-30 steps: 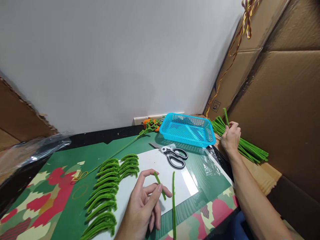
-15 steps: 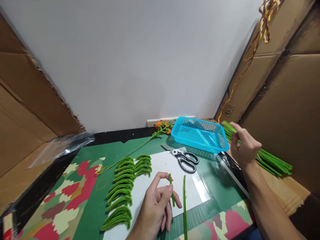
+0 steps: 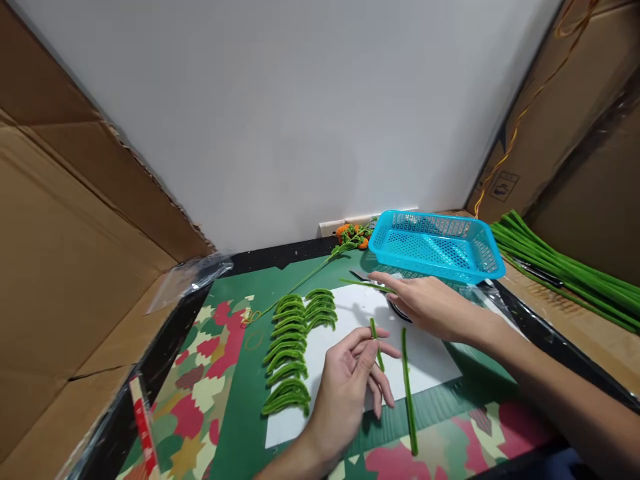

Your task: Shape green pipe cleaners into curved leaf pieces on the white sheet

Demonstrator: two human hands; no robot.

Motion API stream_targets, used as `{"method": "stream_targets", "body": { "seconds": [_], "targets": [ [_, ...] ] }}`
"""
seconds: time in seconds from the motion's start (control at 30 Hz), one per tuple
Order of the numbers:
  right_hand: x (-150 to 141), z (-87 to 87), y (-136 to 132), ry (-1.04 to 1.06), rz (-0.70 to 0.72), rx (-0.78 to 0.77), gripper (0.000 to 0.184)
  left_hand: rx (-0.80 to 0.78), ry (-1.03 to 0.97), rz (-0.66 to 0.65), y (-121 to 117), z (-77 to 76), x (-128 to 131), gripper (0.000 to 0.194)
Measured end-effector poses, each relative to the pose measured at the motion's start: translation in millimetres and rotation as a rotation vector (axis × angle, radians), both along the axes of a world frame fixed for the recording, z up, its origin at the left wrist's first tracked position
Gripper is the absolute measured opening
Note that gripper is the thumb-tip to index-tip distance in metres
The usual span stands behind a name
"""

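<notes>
My left hand (image 3: 345,383) pinches a short green pipe cleaner piece (image 3: 380,359) above the white sheet (image 3: 435,370). Held in my right hand (image 3: 430,303) is a green pipe cleaner (image 3: 356,283), pointing left. That hand is over the scissors (image 3: 400,312) and covers most of them; a blade tip and part of a handle show. Another straight pipe cleaner (image 3: 408,393) lies right of my left hand. Bent green pipe cleaner pieces (image 3: 286,357) sit in a long column, with a shorter column (image 3: 320,308) beside it.
A blue plastic basket (image 3: 435,270) stands at the back, with an orange pipe cleaner flower (image 3: 350,235) left of it. A bundle of green pipe cleaners (image 3: 570,267) lies at right. Cardboard walls (image 3: 60,200) flank the table; plastic film (image 3: 195,277) lies at back left.
My right hand has left the bundle with a pipe cleaner and moved left over the scissors. My left hand keeps its short piece. The view has swung to the right.
</notes>
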State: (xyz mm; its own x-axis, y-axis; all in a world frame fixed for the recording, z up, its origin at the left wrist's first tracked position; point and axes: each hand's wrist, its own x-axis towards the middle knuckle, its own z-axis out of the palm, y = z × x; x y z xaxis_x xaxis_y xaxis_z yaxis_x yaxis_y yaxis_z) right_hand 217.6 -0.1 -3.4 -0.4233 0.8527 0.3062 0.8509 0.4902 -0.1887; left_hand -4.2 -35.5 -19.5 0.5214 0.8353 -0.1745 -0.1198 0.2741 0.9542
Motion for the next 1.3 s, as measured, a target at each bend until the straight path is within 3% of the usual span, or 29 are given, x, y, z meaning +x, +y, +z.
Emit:
{"method": "stream_targets", "body": {
  "seconds": [0.1,0.2,0.27,0.33,0.4,0.5,0.6,0.87,1.07,1.3],
  "targets": [
    [-1.2,-13.0,8.5,-0.028,-0.014,0.151,0.07,0.005,-0.021,-0.005,3.6,-1.5,-0.1,0.039],
    [-2.5,-19.5,8.1,0.0,-0.02,0.272,0.056,0.013,-0.051,0.033,7.0,-5.1,-0.3,0.033],
    [-4.3,-19.6,2.6,0.136,0.021,0.311,0.044,0.023,-0.056,0.055,8.8,-7.1,-0.2,0.031],
    [-8.0,-17.5,-5.2,0.315,0.115,0.325,0.035,0.034,-0.043,0.055,10.0,-7.8,-0.2,0.032],
    [-13.0,-14.7,-12.7,0.433,0.251,0.314,0.037,0.039,-0.022,0.05,10.5,-7.0,-0.4,0.036],
    [-19.7,-11.9,-18.9,0.471,0.421,0.276,0.05,0.017,-0.01,0.069,9.9,-3.8,-0.6,0.045],
    [-21.9,-11.3,-19.6,0.475,0.5,0.206,0.057,-0.029,-0.008,0.087,8.9,0.1,-1.0,0.048],
    [-22.6,-16.6,-16.9,0.561,0.53,0.128,0.052,-0.12,-0.027,0.044,5.8,3.2,-2.2,0.047],
    [-30.0,-24.3,-17.4,0.609,0.519,0.209,0.059,-0.185,-0.065,0.075,4.0,6.3,-0.8,0.04],
    [-39.4,-21.3,-20.4,0.739,0.441,0.373,0.038,-0.249,-0.058,0.029,1.5,8.2,0.1,0.043]
  ]
}}
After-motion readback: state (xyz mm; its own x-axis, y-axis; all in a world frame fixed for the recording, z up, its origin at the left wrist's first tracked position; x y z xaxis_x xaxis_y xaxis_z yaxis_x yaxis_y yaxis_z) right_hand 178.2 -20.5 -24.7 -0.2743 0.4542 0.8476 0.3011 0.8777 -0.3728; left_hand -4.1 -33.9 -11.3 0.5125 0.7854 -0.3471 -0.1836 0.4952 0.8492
